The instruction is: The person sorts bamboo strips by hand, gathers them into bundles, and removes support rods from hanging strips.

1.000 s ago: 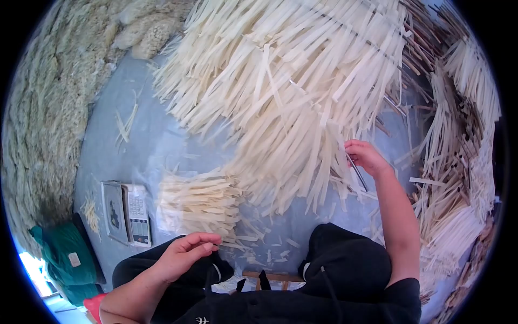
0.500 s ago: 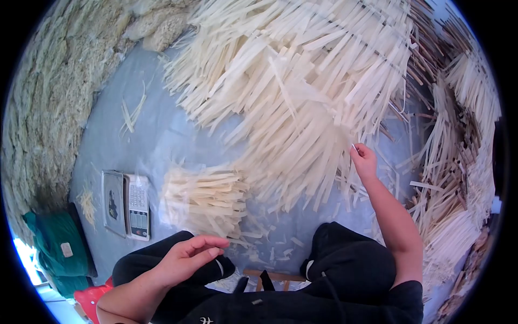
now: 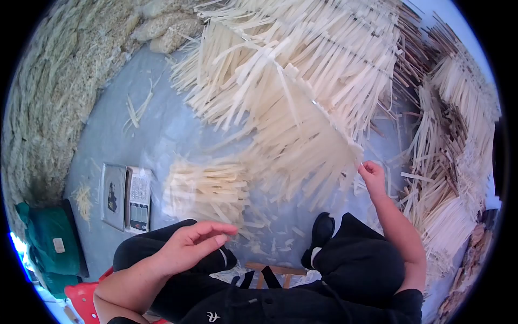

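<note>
My right hand [image 3: 373,177] pinches the near end of a thin rod [image 3: 314,101]. The rod slants away to the upper left, and pale, flat, ribbon-like strips [image 3: 297,140] hang from it in a fan. Empty, with fingers a little apart, my left hand [image 3: 199,243] hovers above my left knee. A neat pile of similar strips [image 3: 208,186] lies on the floor just beyond it. What the strips are made of cannot be told.
A scale [image 3: 137,200] stands at the left on the grey floor sheet [image 3: 162,119]. More rods with strips [image 3: 334,48] lie at the back, others [image 3: 442,216] along the right. Shaggy tan material [image 3: 48,108] lines the left, above a green bag [image 3: 54,251].
The rod's near end has come lower and slightly right with my right hand. Its strips now spread out and swing, blurred. My left hand has shifted a little up and right, still empty.
</note>
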The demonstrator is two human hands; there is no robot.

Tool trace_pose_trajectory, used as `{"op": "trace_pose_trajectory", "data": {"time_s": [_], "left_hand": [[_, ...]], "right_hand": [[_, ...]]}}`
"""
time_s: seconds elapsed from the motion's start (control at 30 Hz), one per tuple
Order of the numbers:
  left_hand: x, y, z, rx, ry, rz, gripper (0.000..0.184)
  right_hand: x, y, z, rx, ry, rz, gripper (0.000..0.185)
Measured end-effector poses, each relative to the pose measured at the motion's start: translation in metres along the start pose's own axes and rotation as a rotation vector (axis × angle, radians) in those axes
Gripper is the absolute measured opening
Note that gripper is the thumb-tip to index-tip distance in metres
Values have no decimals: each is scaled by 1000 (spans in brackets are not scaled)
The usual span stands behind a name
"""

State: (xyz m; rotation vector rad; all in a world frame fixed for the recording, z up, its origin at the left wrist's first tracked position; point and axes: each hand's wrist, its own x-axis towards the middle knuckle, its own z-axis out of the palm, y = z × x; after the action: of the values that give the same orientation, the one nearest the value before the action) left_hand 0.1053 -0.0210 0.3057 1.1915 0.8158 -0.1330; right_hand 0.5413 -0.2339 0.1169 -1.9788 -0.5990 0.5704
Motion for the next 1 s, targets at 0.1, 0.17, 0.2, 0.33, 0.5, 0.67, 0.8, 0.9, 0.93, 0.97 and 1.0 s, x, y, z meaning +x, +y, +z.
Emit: {"op": "trace_pose_trajectory", "data": {"time_s": [0.1,0.17,0.2,0.33,0.5,0.67,0.8,0.9,0.93,0.97,1.0], "left_hand": [[-9,-10,1,12,19,43,28],[-11,-15,0,22,57,60,26],[-11,-16,-3,52,118,90,26],[-5,-26,-16,94,241,203,29],[7,-29,-11,156,287,185,29],[41,-23,-25,456,339,181,30],[100,26,-54,869,593,515,32],[163,60,-70,843,718,785,44],[186,65,-77,848,714,781,44],[210,69,-84,1031,743,780,45],[230,69,-89,1213,766,777,46]], "right_hand": [[-15,2,-10,5,-9,-30,23],[-23,0,-18,25,-10,-81,24],[-28,-2,-23,-23,12,-89,25],[-40,-1,-48,-133,-2,-99,26],[-48,17,-60,-104,-24,-98,27],[-53,25,-73,-227,-41,-174,30],[-84,35,-76,-231,-6,-107,30],[-106,51,-83,-184,-9,-45,29],[-109,54,-87,-159,-9,-20,29],[-112,57,-93,-156,-9,-12,29],[-115,59,-98,-149,-24,4,28]]}}
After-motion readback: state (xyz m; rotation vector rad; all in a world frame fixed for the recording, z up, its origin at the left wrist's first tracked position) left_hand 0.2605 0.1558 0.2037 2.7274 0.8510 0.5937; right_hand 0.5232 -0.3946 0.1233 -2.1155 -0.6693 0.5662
